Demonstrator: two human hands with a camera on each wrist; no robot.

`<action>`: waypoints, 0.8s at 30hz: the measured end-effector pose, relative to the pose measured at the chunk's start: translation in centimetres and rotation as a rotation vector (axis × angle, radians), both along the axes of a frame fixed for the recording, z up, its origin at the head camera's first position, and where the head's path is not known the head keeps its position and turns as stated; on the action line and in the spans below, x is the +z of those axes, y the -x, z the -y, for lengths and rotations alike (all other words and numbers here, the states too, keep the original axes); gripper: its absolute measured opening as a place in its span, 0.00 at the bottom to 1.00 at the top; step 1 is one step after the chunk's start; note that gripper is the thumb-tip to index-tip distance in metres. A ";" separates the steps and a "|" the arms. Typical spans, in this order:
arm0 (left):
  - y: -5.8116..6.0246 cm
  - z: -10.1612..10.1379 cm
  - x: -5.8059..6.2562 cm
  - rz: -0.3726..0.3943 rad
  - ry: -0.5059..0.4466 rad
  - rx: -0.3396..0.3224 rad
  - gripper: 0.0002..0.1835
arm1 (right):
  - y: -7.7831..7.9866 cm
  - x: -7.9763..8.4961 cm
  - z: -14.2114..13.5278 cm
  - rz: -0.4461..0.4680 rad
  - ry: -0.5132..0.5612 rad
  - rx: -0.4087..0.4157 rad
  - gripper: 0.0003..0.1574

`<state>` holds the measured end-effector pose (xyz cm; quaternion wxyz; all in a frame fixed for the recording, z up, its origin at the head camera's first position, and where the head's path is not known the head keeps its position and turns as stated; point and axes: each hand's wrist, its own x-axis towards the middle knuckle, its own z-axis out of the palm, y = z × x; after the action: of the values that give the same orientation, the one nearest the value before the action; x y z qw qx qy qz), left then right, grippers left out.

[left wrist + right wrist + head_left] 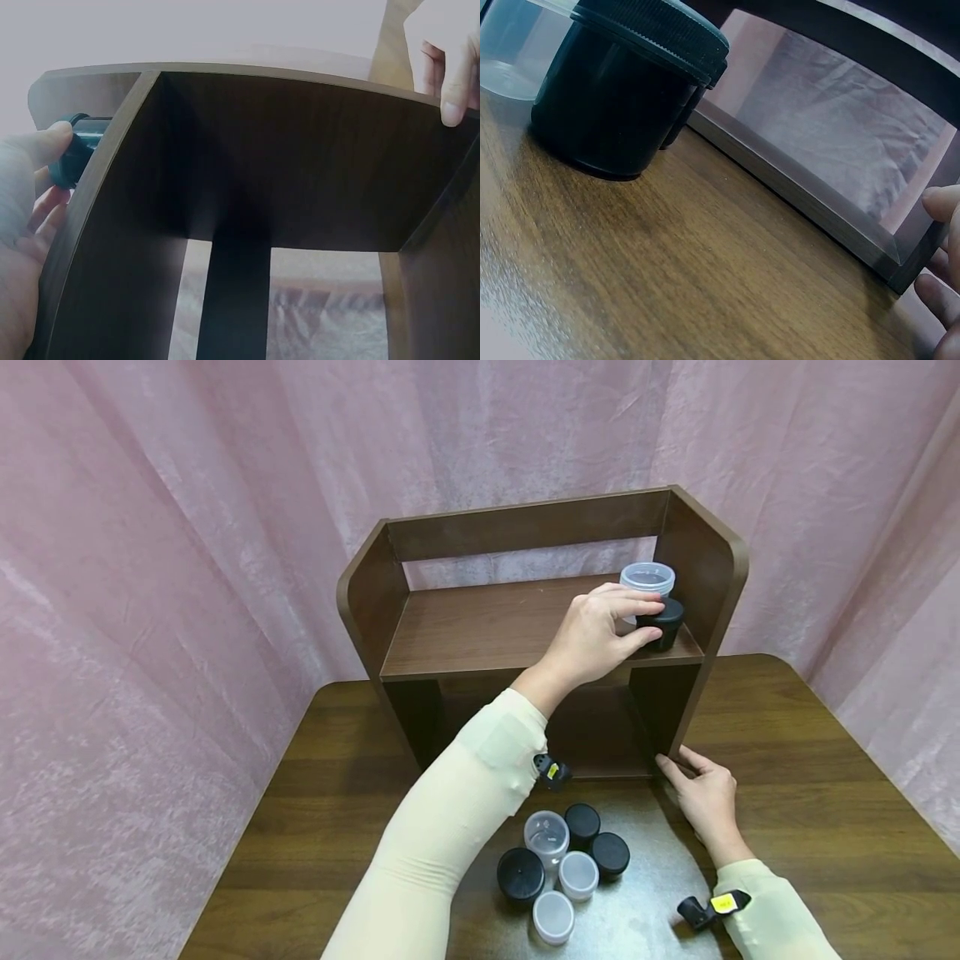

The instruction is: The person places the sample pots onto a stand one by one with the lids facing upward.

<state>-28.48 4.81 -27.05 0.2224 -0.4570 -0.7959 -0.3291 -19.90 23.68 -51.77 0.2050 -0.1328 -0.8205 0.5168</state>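
Observation:
My left hand pinches a small black lidded jar between thumb and fingers, at the right end of the upper board of a brown wooden shelf unit. Just behind that jar stands a clear plastic jar, partly covered by the hand. In the left wrist view the held jar shows beyond the shelf's board edge. Lower down, my right hand grips the bottom front corner of the shelf's right side panel, thumb at the front edge and fingers along the outer side.
In front of the shelf, several jars are grouped on the wooden table: black-lidded ones such as a large black jar, and translucent ones such as a clear jar. Pink curtains hang behind the table and at its sides.

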 end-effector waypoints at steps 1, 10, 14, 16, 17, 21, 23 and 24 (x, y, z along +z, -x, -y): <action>0.0 0.0 0.0 -0.013 -0.005 -0.001 0.17 | 0.0 0.0 0.0 -0.005 0.000 -0.001 0.32; -0.3 1.1 -0.3 -0.111 -0.091 -0.035 0.16 | 0.2 -0.3 0.1 -0.009 0.030 0.018 0.33; -1.0 1.9 -0.3 -0.137 -0.118 -0.061 0.15 | 0.3 -0.3 -0.1 -0.008 0.017 0.013 0.33; -1.5 2.3 -0.2 -0.144 -0.131 -0.076 0.15 | 0.4 -0.3 -0.2 -0.008 0.011 0.011 0.33; -1.7 2.5 -0.2 -0.153 -0.137 -0.087 0.14 | 0.4 -0.2 -0.2 -0.008 0.013 0.011 0.33; -2.8 3.3 -0.1 -0.187 -0.145 -0.135 0.13 | 0.3 -0.1 -0.3 -0.009 0.029 0.021 0.33; -3.4 3.9 -0.2 -0.203 -0.139 -0.163 0.13 | 0.3 0.0 -0.3 -0.007 0.030 0.021 0.34; -3.7 4.2 -0.3 -0.201 -0.135 -0.175 0.13 | 0.3 0.0 -0.3 -0.005 0.031 0.019 0.34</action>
<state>-24.81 0.63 -27.31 0.3018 -0.5394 -0.7026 -0.3527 -20.21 23.97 -51.75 0.2001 -0.1269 -0.8132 0.5316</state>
